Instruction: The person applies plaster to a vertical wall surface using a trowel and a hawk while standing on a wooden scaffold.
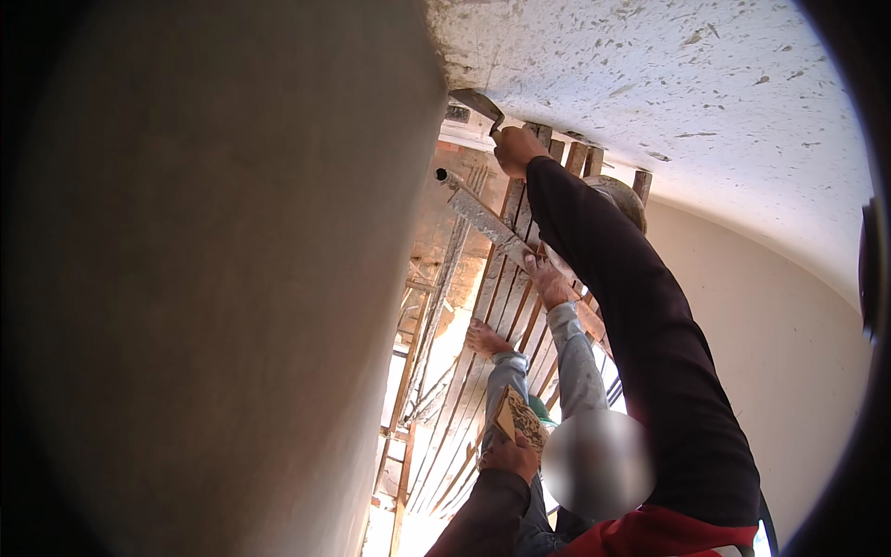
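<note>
My right arm, in a dark sleeve, reaches far forward. At its end my right hand (521, 151) is closed round the handle of a trowel (479, 104). The trowel's blade lies at the edge of the pale, pitted surface (687, 74), close to the corner of the grey wall; whether it touches I cannot tell. Lower down, near my body, my left hand (510, 457) grips a small wooden board (506, 415). Speckled brownish stuff, like mortar, shows on the board's side.
Bare feet (488, 339) stand on a platform of narrow planks (471, 371). A mortar-spattered straight bar (484, 223) lies across the planks by one foot. A rounded container (620, 200) sits partly behind my right arm. A smooth grey wall (223, 278) rises at left; scaffold poles (436, 297) stand beyond the planks.
</note>
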Tool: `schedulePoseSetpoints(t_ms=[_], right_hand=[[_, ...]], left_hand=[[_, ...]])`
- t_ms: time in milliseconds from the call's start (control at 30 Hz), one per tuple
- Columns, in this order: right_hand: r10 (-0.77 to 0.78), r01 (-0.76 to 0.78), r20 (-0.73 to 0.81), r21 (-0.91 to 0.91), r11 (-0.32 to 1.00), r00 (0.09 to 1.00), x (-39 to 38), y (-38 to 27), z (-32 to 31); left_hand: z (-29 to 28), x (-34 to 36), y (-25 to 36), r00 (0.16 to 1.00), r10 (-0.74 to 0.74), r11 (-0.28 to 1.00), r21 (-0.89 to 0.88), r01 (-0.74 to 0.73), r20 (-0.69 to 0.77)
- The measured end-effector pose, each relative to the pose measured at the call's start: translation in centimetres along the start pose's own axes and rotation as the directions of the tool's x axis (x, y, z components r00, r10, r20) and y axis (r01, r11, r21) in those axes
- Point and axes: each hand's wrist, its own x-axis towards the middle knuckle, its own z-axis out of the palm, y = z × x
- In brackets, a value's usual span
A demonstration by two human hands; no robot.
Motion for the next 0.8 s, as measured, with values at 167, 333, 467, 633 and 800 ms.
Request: schedulePoseSetpoints(t_ms=[167, 333, 467, 633, 800], right_hand=[[-0.098, 0.093, -0.096, -0.061, 0.994, 0.991, -1.8, 1.5, -1.7], [-0.204, 0.193, -0.157, -0.083, 0.978, 0.966, -4.4, 1.5, -3.6], [-0.298, 0.289, -0.208, -0.075, 0.955, 0.932, -8.1, 1.0, -4.9], [-0.127, 0.158, -0.215, 0.134, 0.978, 0.968, -12.7, 1.3, -4.4], [0.009, -0.002, -0.128, 0.050, 0.999, 0.992, -7.3, 3.0, -0.1]], left_hand=[[-0.3, 0.0, 0.3, 1.000, 0.025, 0.998, 0.062, -0.025, -0.012], [0.2, 0.2, 0.1, 0.996, 0.040, 0.998, 0.055, -0.036, -0.085], [0.1, 0.3, 0.2, 0.999, 0.001, 0.999, 0.038, 0.000, -0.043], [-0.5, -0.4, 0.5, 0.999, 0.023, 1.000, 0.015, -0.022, -0.038], [0.7, 0.2, 0.2, 1.000, -0.025, 1.000, 0.013, 0.025, -0.007]])
